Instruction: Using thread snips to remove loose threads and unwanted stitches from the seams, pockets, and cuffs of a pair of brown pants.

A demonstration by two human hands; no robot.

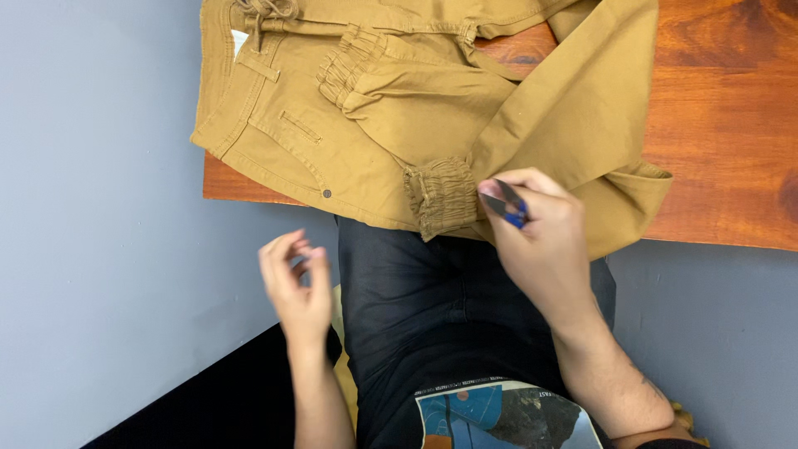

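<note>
On the wooden table [723, 125], a pair of tan trousers [399, 108] is laid out, folded over itself, with part of it hanging past the near edge. Seen from the head camera, the right hand [536, 237] is closed around small blue-handled snips [507, 204] — the blades are pointed at the gathered ankle cuff [440, 195] and look to be just beside it, though a touch cannot be made out. The left hand [295, 283] is held up near the lap, well apart from the trousers, with its fingers loosely curled and nothing in it. Dark trousers [432, 308] are worn by the person, and a grey floor [100, 208] is seen below.
</note>
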